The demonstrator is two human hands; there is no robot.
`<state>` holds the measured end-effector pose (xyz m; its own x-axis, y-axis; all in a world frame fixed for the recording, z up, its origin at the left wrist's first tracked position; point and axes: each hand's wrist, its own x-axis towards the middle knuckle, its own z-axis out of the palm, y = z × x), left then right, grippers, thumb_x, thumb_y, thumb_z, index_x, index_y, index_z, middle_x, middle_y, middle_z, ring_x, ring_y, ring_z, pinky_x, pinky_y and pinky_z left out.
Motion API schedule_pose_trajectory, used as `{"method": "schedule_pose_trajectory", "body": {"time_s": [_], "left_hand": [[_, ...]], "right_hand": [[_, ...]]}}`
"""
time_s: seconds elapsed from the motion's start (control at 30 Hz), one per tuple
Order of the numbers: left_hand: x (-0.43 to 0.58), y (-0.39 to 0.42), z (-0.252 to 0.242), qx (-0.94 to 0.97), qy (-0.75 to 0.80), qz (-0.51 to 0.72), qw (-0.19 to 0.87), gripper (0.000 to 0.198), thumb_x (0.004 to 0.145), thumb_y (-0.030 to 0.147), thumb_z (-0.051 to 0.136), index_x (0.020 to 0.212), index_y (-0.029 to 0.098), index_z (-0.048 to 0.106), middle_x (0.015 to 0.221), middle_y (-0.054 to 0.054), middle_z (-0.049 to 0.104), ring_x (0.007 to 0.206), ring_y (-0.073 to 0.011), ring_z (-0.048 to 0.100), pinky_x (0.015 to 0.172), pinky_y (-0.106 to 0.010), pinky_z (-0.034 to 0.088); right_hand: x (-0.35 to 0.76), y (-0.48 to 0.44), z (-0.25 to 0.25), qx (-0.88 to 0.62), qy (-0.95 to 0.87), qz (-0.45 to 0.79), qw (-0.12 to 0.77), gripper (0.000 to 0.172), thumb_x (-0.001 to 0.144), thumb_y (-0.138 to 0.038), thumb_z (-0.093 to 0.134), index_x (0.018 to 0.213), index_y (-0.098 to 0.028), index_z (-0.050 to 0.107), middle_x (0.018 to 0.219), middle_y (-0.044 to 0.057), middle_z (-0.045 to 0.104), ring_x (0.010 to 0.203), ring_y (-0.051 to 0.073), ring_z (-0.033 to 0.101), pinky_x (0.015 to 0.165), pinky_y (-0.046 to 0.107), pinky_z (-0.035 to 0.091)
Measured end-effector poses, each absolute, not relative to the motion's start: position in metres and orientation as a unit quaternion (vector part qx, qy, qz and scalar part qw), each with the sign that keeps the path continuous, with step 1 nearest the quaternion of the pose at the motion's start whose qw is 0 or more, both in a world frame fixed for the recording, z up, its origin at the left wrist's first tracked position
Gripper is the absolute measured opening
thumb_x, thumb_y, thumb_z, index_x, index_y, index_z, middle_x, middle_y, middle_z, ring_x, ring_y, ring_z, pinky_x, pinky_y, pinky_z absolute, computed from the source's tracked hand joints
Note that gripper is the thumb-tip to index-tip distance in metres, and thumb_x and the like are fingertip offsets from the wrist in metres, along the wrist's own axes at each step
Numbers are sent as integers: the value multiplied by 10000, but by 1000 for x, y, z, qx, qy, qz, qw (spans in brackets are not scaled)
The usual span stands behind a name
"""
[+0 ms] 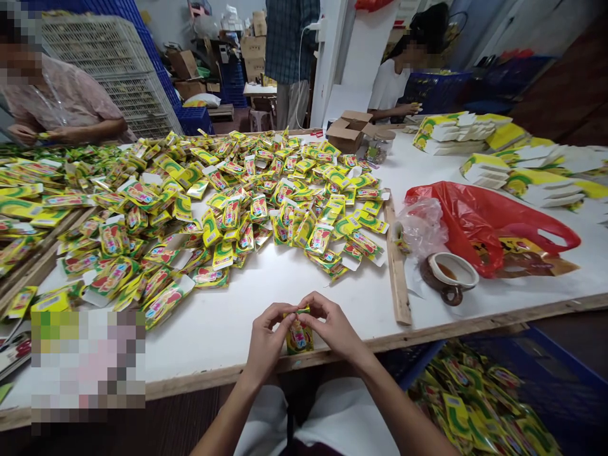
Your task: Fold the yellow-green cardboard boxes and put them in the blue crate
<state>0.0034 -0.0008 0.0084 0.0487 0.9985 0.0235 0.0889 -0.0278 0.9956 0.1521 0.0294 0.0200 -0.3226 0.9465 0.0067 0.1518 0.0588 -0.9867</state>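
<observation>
Carton point(300, 342), pinched at its top by left hand point(266, 334) and right hand point(335, 326), is at the near edge of the white, wood-edged table point(228, 332), long axis upright in view, printed face toward the camera, lettering too small to read. Similar packs point(232, 212) heap beyond; past them are crates point(99, 57), a standing person point(291, 44) and brown boxes point(253, 47).

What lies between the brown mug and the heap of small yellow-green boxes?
In the head view, a wooden strip lies on the white tabletop between them.

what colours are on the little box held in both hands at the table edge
The box shows yellow, green and red, in the head view.
</observation>
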Motion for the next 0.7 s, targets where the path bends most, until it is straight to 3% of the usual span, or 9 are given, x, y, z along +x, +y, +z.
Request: {"method": "schedule_pose_trajectory", "body": {"time_s": [0.13, 0.23, 0.3, 0.4, 0.6, 0.7], "left_hand": [[-20, 5, 13, 617, 514, 425, 417, 271, 866, 307, 519, 1095, 197, 615, 1084, -94, 651, 981, -212, 602, 843, -332, 479], [-69, 26, 11, 667, 611, 369, 213, 400, 845, 345, 537, 1212, 188, 518, 1236, -130, 559, 1123, -260, 513, 941, -405, 404], [-105, 43, 8, 654, 705, 267, 67, 431, 830, 390, 535, 1186, 148, 530, 1243, -183, 530, 1166, -335, 455, 964, -492, 340], [-140, 62, 1, 598, 788, 139, -44, 569, 826, 443, 505, 1253, 72, 451, 1193, -255, 534, 1143, -413, 434, 917, -575, 302], [-108, 44, -4, 621, 772, 132, -18, 498, 739, 507, 575, 1074, 138, 577, 1116, -205, 562, 1108, -386, 459, 954, -569, 270], [-68, 14, -6, 733, 654, 176, 64, 463, 693, 404, 634, 1088, 178, 550, 1253, -176, 503, 1201, -349, 411, 1038, -580, 169]], "right_hand": [[188, 8, 35, -519, -616, 431, 407, 149, 852, -312, 532, 845, -196, 625, 808, 29, 661, 782, 187, 622, 713, 276, 488], [268, -13, 62, -627, -630, 316, 332, 221, 835, -411, 525, 860, -228, 645, 844, 52, 683, 788, 230, 633, 687, 309, 492], [321, -26, 76, -676, -649, 213, 277, 245, 762, -472, 581, 841, -258, 671, 897, 83, 695, 830, 280, 638, 714, 363, 489], [353, -37, 81, -700, -647, 161, 254, 268, 738, -509, 587, 849, -283, 677, 938, 113, 698, 835, 294, 646, 701, 379, 498], [254, -29, 56, -602, -659, 342, 293, 217, 845, -406, 516, 870, -237, 649, 889, 58, 696, 868, 244, 638, 761, 323, 497], [198, -17, 39, -526, -672, 409, 323, 153, 871, -304, 500, 885, -222, 629, 914, 55, 670, 899, 223, 616, 802, 319, 481]]}}
